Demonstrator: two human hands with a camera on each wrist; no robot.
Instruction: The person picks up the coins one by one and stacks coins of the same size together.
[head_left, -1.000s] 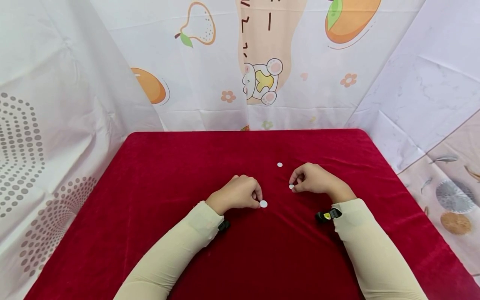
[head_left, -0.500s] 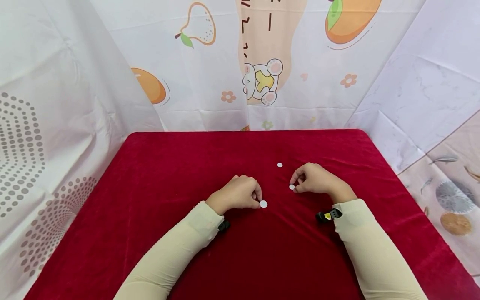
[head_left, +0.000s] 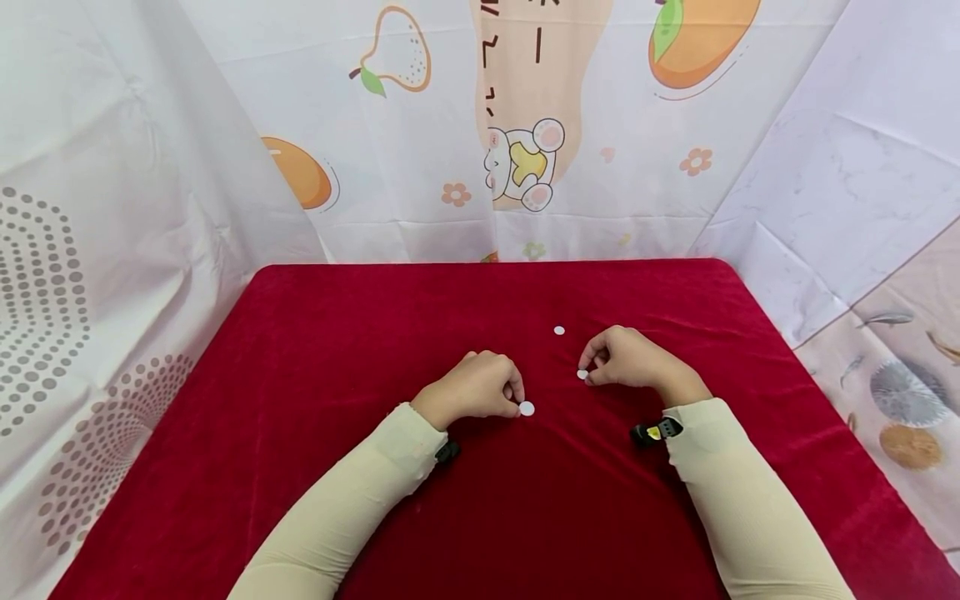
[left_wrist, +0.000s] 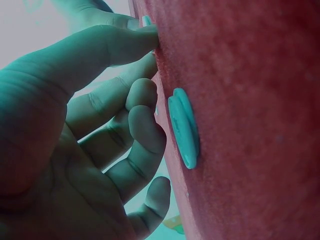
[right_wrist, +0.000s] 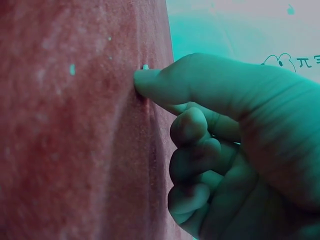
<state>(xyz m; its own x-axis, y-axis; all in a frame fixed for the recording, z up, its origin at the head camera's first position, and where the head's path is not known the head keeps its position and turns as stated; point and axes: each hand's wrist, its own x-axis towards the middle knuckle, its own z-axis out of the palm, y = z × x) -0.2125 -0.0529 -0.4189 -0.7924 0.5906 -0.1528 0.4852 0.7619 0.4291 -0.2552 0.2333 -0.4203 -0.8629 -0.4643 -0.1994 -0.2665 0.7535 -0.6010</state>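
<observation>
Hardly anything moves that we can see since earlier frame. Nearest, left hand point(head_left: 468, 385) pinches near disc point(head_left: 527, 408) at its left rim, white face toward us. In left wrist view, stacked pair point(left_wrist: 182, 130) rests just beside that hand's curled fingers. Farther, right hand point(head_left: 637, 358) pinches middle disc point(head_left: 582, 374) low over red surface point(head_left: 390, 308). Farthest, third disc point(head_left: 559, 330) lies flat, ahead-left of right grip, closer to right hand; round, no long axis.
</observation>
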